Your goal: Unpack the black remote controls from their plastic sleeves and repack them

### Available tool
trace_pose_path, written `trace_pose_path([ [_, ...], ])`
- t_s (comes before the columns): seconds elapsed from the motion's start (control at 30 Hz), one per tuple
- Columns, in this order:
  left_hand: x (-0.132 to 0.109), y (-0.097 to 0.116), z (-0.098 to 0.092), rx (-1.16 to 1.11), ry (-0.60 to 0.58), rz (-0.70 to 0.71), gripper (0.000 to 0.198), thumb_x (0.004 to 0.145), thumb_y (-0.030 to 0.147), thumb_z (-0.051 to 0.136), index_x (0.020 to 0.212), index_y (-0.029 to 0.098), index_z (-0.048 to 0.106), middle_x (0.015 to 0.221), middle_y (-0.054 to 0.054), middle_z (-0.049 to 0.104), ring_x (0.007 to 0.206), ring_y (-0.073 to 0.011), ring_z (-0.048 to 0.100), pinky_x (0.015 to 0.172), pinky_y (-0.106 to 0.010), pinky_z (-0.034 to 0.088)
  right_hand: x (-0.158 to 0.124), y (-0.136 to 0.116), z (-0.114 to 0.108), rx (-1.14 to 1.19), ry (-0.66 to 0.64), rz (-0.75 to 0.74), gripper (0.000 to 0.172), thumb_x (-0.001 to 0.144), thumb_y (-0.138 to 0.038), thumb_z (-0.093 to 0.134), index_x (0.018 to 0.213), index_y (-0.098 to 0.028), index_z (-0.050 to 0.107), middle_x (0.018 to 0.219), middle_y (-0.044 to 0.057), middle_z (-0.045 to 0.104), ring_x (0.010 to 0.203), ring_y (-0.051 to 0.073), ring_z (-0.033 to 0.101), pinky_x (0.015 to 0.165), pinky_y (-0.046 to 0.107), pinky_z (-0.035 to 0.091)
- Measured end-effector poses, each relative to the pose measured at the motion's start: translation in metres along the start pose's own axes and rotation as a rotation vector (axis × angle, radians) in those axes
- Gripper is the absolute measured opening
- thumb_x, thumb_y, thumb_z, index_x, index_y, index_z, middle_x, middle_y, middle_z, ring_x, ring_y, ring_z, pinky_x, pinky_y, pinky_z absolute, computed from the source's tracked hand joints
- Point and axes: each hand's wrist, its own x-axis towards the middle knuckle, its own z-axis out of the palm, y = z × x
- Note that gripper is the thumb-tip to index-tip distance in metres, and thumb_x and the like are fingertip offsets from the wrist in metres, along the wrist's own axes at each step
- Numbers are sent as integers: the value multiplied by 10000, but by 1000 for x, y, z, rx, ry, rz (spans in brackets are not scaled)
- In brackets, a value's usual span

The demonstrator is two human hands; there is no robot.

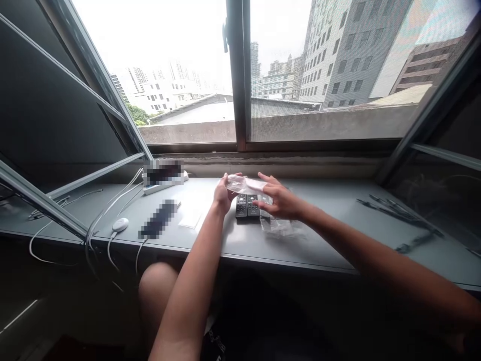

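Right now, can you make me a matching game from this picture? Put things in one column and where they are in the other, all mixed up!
Things:
1. clear plastic wrap
2. two black remote controls
3. white round puck
4. dark wires

Places:
A. far right end of the grey desk
B. left part of the desk, with a cord
C. up in the left hand
D. flat on the desk, beside the left hand

Pairs: 1-C, 2-D, 3-B, 4-A

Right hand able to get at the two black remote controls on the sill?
Probably yes: the right hand hangs just above the black remote controls, with nothing between. The crumpled clear plastic bag lies beside them, not over them.
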Motion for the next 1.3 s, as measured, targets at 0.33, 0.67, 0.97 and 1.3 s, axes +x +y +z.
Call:
trace_pose_path([
  [0.33,0,2,-6,-35,96,31,724,1133,618,269,1278,111,766,1219,-193,815,1128,-288,780,893,-359,630,-12,-4,13,110,-97,76,581,1016,-477,773,1565,-319,670,1757,161,417,1721,406,-6,1327,685,249],
  [0.67,-2,3,0,44,119,-36,536,1095,571,485,1211,146,791,1147,-156,813,917,-196,754,650,-244,517,-22,3,26,83,13,10,977,1043,-437,718,1805,-362,111,1815,94,329,1718,371,156,1359,672,212],
  [0.97,2,1,-3,44,172,9,413,1081,382,453,1152,153,790,1147,-146,825,1046,-235,774,793,-290,597,-23,3,26,52,32,-68,628,1024,-409,752,1626,-351,586,1798,48,369,1723,392,112,1341,707,254],
  [1.3,-2,2,-2,42,90,-7,385,1015,470,612,1164,156,779,1196,-160,820,1109,-277,767,874,-335,596,-23,-7,24,71,-8,-24,910,1040,-386,723,1793,-339,214,1804,128,344,1712,375,185,1339,684,267],
])
